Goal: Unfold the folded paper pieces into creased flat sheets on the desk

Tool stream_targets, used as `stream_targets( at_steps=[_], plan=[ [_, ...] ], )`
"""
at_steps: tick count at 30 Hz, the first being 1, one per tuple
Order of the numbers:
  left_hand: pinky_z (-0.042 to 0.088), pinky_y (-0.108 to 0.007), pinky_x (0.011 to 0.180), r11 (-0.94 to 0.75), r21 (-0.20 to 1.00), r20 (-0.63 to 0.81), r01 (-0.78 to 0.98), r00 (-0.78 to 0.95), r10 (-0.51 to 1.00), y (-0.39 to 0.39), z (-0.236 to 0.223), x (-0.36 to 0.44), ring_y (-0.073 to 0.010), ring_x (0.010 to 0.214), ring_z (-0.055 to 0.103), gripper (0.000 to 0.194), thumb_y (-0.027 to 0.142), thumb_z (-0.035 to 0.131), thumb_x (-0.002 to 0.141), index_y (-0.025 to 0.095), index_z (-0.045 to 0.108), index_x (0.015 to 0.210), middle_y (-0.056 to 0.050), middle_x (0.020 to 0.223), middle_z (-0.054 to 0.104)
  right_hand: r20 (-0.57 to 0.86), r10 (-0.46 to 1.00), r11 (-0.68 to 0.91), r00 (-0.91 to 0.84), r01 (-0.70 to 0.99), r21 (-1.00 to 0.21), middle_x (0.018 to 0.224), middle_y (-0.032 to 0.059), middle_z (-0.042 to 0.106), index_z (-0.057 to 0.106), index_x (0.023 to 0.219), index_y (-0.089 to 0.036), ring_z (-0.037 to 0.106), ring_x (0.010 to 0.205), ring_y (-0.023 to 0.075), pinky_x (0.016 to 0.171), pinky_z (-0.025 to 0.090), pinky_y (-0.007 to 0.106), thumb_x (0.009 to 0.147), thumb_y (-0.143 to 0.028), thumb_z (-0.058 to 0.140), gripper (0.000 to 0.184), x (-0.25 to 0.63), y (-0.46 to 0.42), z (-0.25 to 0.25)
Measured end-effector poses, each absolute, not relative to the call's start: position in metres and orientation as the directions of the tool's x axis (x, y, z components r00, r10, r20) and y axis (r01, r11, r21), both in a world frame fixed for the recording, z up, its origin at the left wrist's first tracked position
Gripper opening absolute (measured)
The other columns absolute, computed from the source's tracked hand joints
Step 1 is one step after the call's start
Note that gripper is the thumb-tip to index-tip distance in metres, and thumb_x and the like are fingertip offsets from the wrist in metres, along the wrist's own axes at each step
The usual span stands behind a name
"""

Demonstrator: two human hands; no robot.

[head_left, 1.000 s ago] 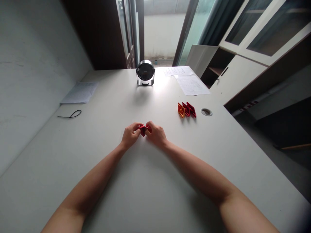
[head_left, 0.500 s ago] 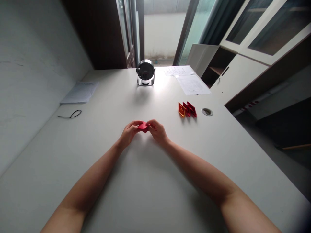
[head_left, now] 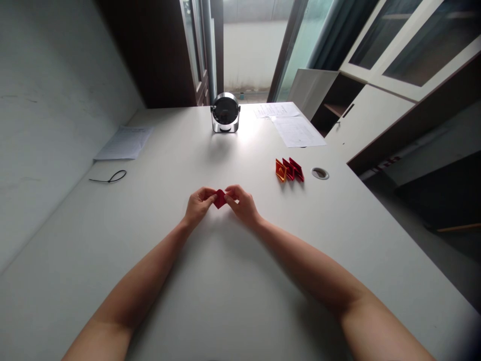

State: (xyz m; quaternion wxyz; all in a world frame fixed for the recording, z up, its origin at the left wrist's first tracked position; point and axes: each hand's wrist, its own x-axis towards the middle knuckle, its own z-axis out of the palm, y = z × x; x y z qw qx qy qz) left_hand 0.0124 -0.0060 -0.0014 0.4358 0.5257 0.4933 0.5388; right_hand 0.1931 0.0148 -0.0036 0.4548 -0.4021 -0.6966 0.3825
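Note:
A small folded piece of red paper (head_left: 220,198) is pinched between both hands just above the white table (head_left: 233,301). My left hand (head_left: 198,206) grips its left side with thumb and fingertips. My right hand (head_left: 242,203) grips its right side the same way. To the right, three folded paper pieces (head_left: 289,169), one orange and two red, stand in a row on the table.
A small round fan (head_left: 224,113) stands at the back of the table. Paper sheets (head_left: 296,131) lie at the back right and another sheet (head_left: 123,143) at the left, by a black cable tie (head_left: 109,177). A cable hole (head_left: 319,173) sits beside the folded pieces.
The red paper has been turned and flattened between my fingers; it now shows a small square-like face. Both hands have stayed in the same spot.

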Motion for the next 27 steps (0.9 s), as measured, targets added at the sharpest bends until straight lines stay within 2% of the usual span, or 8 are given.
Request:
stream_targets(
  at_steps=[3, 7, 16, 22, 27],
  plan=[
    [0.054, -0.03, 0.077, -0.166, 0.966, 0.184, 0.198, -0.08, 0.98, -0.009, 0.002, 0.012, -0.0165, 0.079, 0.066, 0.021, 0.038, 0.07, 0.081, 0.018, 0.07, 0.086, -0.004, 0.083, 0.071, 0.333, 0.892, 0.406, -0.305, 0.219, -0.887, 0.08, 0.0016, 0.069, 0.063, 0.092, -0.02, 0.064, 0.073, 0.0142, 0.07, 0.05, 0.027, 0.088, -0.031, 0.058, 0.013, 0.193, 0.016, -0.005],
    [0.054, -0.03, 0.079, -0.205, 0.949, 0.226, 0.24, -0.062, 0.972, -0.009, 0.003, 0.012, -0.0161, 0.081, 0.065, 0.019, 0.036, 0.068, 0.082, 0.018, 0.07, 0.085, -0.003, 0.084, 0.069, 0.361, 0.87, 0.443, -0.335, 0.213, -0.871, 0.082, 0.0027, 0.067, 0.064, 0.085, -0.02, 0.063, 0.075, 0.0143, 0.071, 0.05, 0.027, 0.09, -0.034, 0.057, 0.016, 0.194, 0.016, -0.004],
    [0.051, -0.027, 0.072, -0.124, 0.991, 0.126, 0.049, -0.039, 0.991, -0.006, 0.001, 0.011, -0.0139, 0.074, 0.062, 0.022, 0.039, 0.069, 0.081, 0.018, 0.066, 0.087, -0.002, 0.084, 0.066, 0.373, 0.869, 0.463, -0.326, 0.265, -0.846, 0.085, 0.0036, 0.065, 0.062, 0.084, -0.02, 0.06, 0.079, 0.0151, 0.072, 0.05, 0.027, 0.091, -0.032, 0.053, 0.017, 0.194, 0.017, -0.001],
    [0.047, -0.025, 0.068, -0.139, 0.99, 0.136, -0.006, -0.158, 0.978, 0.003, -0.009, 0.005, -0.0124, 0.072, 0.059, 0.027, 0.043, 0.067, 0.084, 0.017, 0.061, 0.089, -0.003, 0.081, 0.065, 0.33, 0.924, 0.37, -0.195, 0.229, -0.9, 0.085, 0.0029, 0.066, 0.057, 0.087, -0.02, 0.06, 0.077, 0.015, 0.073, 0.049, 0.028, 0.091, -0.035, 0.051, 0.017, 0.195, 0.021, -0.003],
    [0.042, -0.022, 0.055, -0.14, 0.983, 0.105, -0.119, -0.266, 0.958, 0.01, -0.017, 0.001, -0.0079, 0.055, 0.048, 0.023, 0.041, 0.061, 0.088, 0.019, 0.054, 0.091, 0.001, 0.073, 0.056, 0.279, 0.942, 0.315, -0.185, 0.212, -0.925, 0.079, 0.0013, 0.063, 0.055, 0.083, -0.02, 0.058, 0.07, 0.014, 0.061, 0.044, 0.024, 0.086, -0.032, 0.05, 0.013, 0.197, 0.021, -0.005]
  ],
)
